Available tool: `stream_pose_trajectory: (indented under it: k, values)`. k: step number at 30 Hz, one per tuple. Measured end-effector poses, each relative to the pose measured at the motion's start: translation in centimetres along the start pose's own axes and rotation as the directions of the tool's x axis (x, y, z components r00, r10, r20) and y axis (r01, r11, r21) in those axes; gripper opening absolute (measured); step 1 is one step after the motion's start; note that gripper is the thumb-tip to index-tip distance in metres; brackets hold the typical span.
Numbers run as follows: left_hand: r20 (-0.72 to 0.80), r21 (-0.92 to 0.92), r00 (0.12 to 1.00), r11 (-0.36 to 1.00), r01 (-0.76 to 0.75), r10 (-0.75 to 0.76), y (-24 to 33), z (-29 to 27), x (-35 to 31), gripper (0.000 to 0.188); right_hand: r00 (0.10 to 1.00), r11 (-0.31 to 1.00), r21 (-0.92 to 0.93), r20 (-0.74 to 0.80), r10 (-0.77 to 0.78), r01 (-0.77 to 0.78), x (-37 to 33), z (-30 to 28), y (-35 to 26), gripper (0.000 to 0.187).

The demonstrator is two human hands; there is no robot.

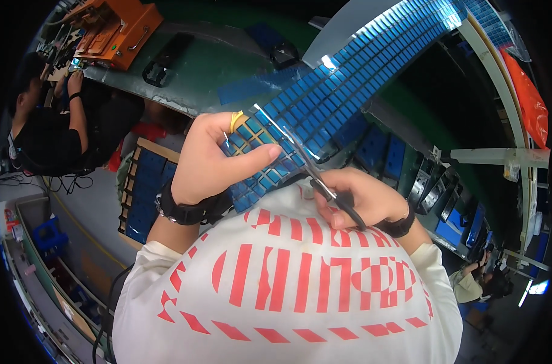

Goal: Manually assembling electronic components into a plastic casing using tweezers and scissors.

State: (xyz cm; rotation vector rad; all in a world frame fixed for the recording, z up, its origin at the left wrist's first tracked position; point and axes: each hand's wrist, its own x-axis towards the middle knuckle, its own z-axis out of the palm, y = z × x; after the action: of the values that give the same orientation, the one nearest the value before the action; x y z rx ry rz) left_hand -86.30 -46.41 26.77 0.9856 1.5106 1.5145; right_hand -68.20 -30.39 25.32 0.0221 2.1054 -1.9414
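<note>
Left hand [206, 161] pinches the near end of a long blue gridded sheet [349, 79], thumb on top. Right hand [364, 197] grips scissors [315, 173], blades open across the sheet. Green counter [209, 67] far; orange box [115, 30] far left. Another person [51, 133] sits left.

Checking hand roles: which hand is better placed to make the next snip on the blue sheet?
Right. The right hand holds the scissors, blades open across the blue gridded sheet. The left hand pinches and steadies the sheet's near end.

Blue strip sheet [349, 79] spans the bench [197, 73], blocking passage ahead.
</note>
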Motion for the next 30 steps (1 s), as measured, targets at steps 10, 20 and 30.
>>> stream_pose_trajectory:
  k: [10,20,30]
  values:
    - [-0.034,0.009,0.999,0.999,-0.032,0.032,-0.03,0.00,-0.89,0.016,0.999,0.996,0.083,-0.036,0.027,-0.024,-0.20,0.92,0.25,0.046]
    - [-0.019,0.039,0.998,0.997,-0.061,0.061,-0.21,-0.54,-1.02,0.018,0.998,0.996,0.064,-0.033,0.060,-0.058,0.25,1.06,-0.55,0.036]
    - [-0.031,0.067,0.998,0.997,-0.049,0.051,0.01,-0.35,-1.04,0.017,0.994,0.984,0.147,-0.030,0.108,-0.102,0.43,0.73,-0.16,0.037]
